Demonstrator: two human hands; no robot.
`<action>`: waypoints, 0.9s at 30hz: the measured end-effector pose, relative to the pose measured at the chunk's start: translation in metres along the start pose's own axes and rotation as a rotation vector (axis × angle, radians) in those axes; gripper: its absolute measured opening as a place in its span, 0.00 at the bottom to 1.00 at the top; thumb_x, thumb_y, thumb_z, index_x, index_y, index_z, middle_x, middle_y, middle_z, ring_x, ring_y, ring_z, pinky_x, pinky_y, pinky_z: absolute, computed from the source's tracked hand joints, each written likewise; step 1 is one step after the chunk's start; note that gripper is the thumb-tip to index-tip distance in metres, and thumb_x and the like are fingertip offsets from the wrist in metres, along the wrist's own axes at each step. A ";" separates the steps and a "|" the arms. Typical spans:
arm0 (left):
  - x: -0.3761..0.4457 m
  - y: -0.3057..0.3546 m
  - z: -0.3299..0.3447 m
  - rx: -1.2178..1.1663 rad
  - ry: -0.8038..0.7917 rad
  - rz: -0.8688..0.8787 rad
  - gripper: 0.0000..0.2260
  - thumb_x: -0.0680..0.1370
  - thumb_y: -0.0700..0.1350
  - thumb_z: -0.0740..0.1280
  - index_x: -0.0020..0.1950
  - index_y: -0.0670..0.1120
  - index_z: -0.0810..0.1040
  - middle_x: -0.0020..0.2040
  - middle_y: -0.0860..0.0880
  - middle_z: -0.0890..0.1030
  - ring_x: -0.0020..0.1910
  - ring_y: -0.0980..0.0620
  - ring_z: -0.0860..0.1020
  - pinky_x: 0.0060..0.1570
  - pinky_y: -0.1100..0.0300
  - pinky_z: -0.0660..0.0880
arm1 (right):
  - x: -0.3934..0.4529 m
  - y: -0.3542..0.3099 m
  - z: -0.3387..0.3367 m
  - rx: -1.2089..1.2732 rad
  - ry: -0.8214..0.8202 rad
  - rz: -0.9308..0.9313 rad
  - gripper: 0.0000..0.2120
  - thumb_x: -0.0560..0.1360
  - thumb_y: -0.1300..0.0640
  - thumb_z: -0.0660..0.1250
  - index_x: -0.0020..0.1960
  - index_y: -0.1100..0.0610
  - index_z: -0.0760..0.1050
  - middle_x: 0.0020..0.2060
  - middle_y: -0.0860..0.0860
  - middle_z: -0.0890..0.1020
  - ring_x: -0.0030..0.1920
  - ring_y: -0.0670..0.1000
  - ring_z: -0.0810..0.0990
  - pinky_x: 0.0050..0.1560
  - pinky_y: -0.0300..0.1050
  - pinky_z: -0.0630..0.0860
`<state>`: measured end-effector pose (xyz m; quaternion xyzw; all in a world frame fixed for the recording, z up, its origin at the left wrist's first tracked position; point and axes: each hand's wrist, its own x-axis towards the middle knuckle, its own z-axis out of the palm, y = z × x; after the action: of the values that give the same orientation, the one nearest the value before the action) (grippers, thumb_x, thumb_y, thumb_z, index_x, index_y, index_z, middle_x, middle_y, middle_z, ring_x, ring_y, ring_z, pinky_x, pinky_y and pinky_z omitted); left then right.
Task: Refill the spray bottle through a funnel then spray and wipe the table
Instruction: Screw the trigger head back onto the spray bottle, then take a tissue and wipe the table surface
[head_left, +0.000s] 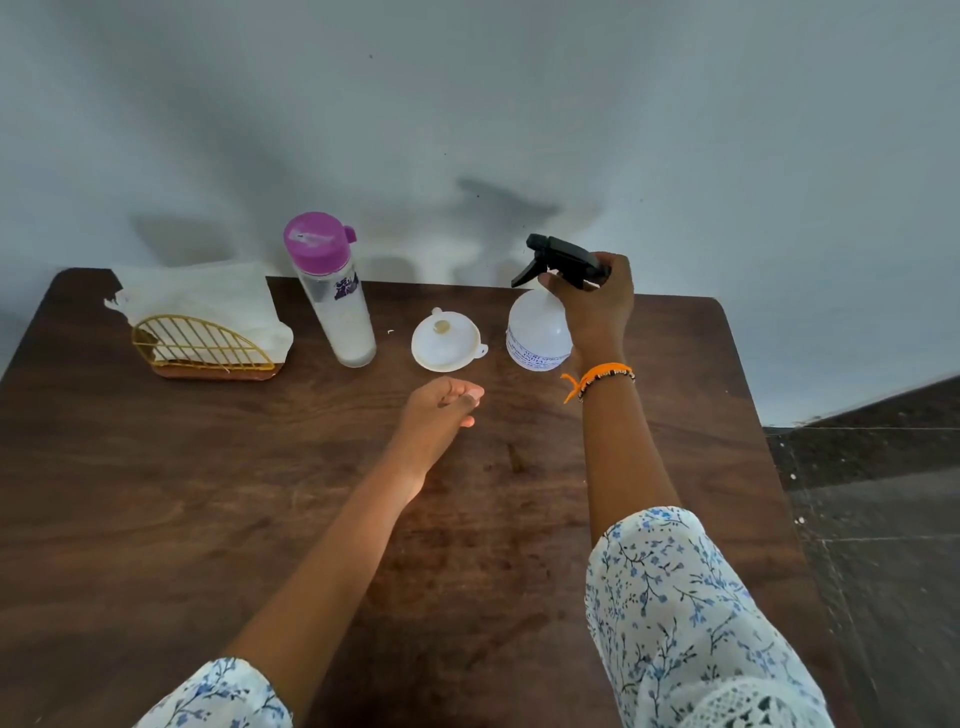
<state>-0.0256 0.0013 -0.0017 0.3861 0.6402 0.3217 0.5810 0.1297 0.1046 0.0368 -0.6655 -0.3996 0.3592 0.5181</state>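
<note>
A white translucent spray bottle (535, 332) with a black trigger head (558, 257) stands at the back right of the dark wooden table (208, 493). My right hand (595, 299) grips the black head from above. A white funnel (445, 340) lies on the table just left of the bottle, its wide mouth up. My left hand (441, 408) hovers over the table in front of the funnel, fingers loosely curled and holding nothing. A clear water bottle (332, 291) with a purple cap stands left of the funnel.
A gold wire holder (200, 345) with white paper napkins (202, 296) sits at the table's back left. A pale wall rises directly behind the table. Dark tiled floor (872, 519) shows past the table's right edge.
</note>
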 end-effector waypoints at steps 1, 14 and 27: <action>-0.001 0.001 -0.001 -0.002 -0.004 0.003 0.06 0.77 0.50 0.63 0.49 0.51 0.78 0.48 0.55 0.80 0.46 0.56 0.79 0.43 0.64 0.72 | -0.005 0.001 0.000 0.021 0.007 0.010 0.27 0.64 0.64 0.77 0.58 0.59 0.68 0.52 0.51 0.76 0.49 0.49 0.77 0.43 0.30 0.73; -0.057 -0.021 -0.050 -0.106 0.121 0.008 0.06 0.77 0.48 0.63 0.49 0.49 0.78 0.48 0.53 0.80 0.45 0.55 0.79 0.41 0.63 0.71 | -0.151 0.020 0.028 -0.107 -0.115 0.089 0.08 0.71 0.65 0.68 0.49 0.57 0.75 0.49 0.54 0.79 0.45 0.46 0.77 0.45 0.34 0.74; -0.085 -0.048 -0.170 -0.283 0.363 0.003 0.05 0.77 0.45 0.63 0.48 0.52 0.78 0.47 0.53 0.80 0.44 0.57 0.79 0.41 0.63 0.70 | -0.210 -0.010 0.154 -0.222 -0.596 -0.115 0.08 0.73 0.66 0.65 0.49 0.58 0.77 0.45 0.50 0.80 0.41 0.39 0.75 0.39 0.20 0.67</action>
<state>-0.1982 -0.0900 0.0194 0.2376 0.6822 0.4734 0.5040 -0.0978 -0.0217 0.0288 -0.5599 -0.6073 0.4627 0.3220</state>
